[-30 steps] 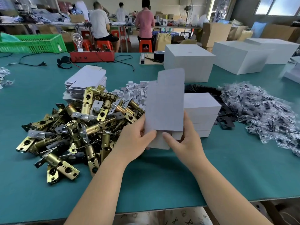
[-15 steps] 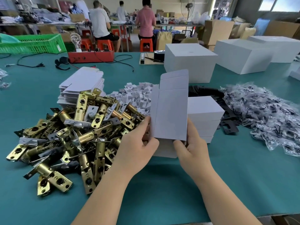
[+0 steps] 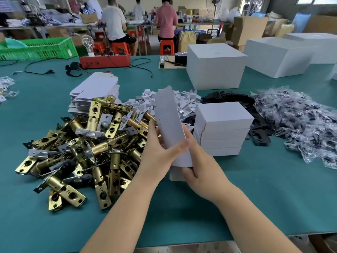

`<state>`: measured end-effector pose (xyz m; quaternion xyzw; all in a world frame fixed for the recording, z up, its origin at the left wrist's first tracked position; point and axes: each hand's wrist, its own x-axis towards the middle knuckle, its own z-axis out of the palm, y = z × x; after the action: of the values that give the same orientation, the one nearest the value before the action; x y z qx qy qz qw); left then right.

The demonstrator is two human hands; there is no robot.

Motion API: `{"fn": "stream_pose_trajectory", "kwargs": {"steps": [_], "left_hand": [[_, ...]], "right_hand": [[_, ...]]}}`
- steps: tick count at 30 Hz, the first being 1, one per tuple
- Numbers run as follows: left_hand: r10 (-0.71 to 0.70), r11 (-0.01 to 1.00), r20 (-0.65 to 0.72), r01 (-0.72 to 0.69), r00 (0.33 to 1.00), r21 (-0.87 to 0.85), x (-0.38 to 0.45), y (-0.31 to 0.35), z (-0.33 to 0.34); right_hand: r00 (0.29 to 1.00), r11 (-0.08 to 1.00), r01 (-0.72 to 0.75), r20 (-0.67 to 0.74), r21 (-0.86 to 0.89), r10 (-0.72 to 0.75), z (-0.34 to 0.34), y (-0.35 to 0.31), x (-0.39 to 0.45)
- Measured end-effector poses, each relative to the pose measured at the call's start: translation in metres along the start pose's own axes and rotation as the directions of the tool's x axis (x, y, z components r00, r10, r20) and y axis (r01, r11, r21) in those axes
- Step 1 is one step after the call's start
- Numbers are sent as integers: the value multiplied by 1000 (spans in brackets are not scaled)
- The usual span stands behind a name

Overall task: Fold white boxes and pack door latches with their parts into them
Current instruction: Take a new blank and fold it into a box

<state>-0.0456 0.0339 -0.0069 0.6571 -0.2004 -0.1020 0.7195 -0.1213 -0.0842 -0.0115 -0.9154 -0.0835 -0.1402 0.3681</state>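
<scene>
White box blank [image 3: 169, 123] up off the counter [image 3: 255, 189], standing tall and tilted between both hands, just in front of the heap of brass door latches [image 3: 87, 152]. Left hand [image 3: 156, 152] grips its lower left edge, fingers curled behind, thumb across the front. Right hand [image 3: 198, 165] pinches the bottom flap from the right. Stack of folded white boxes [image 3: 222, 128] sits just right of the hands, flat blanks [image 3: 94, 94] piled behind the latches, bagged parts [image 3: 299, 121] far right.
</scene>
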Motion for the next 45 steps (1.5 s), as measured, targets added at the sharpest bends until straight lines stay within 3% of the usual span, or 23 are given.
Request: {"fn": "stream_pose_trajectory", "kwargs": {"steps": [3, 5, 7, 10, 15, 24, 30, 32, 34, 37, 40, 45], "left_hand": [[-5, 998, -74, 10, 997, 68, -1, 6, 8], [2, 997, -101, 6, 995, 79, -2, 11, 9], [1, 997, -110, 7, 994, 71, -2, 16, 5], [-27, 996, -65, 32, 998, 83, -4, 19, 1], [-128, 989, -72, 133, 989, 70, -8, 5, 8], [-145, 980, -74, 133, 987, -150, -11, -1, 0], [-124, 983, -107, 107, 987, -150, -9, -9, 3], [-139, 982, -98, 125, 985, -141, -8, -10, 4], [-135, 985, -100, 123, 986, -121, -8, -10, 4], [-157, 986, -145, 147, 977, -77, -9, -10, 3], [-102, 995, -200, 96, 974, -38, -10, -11, 4], [92, 993, -285, -68, 954, 94, -11, -9, 10]], "right_hand": [[999, 999, 35, 17, 18, -35, -4, -1, 0], [993, 983, 28, 110, 184, -49, -12, 2, 0], [985, 904, -64, 171, 423, -10, -21, 5, -3], [979, 718, -202, 124, 666, 161, -25, 12, -8], [946, 696, -290, 84, 657, 315, -22, 15, -7], [944, 598, -243, 45, 764, 327, -21, 28, -10], [922, 509, -267, 64, 819, 381, -20, 32, -8], [886, 555, -300, 10, 776, 464, -16, 29, -7], [845, 694, -340, -118, 635, 522, -12, 28, -5], [843, 829, -332, -253, 449, 475, -11, 25, -6], [852, 890, -315, -315, 331, 419, -11, 24, -7], [838, 903, -292, -371, 315, 401, -10, 21, -9]]}}
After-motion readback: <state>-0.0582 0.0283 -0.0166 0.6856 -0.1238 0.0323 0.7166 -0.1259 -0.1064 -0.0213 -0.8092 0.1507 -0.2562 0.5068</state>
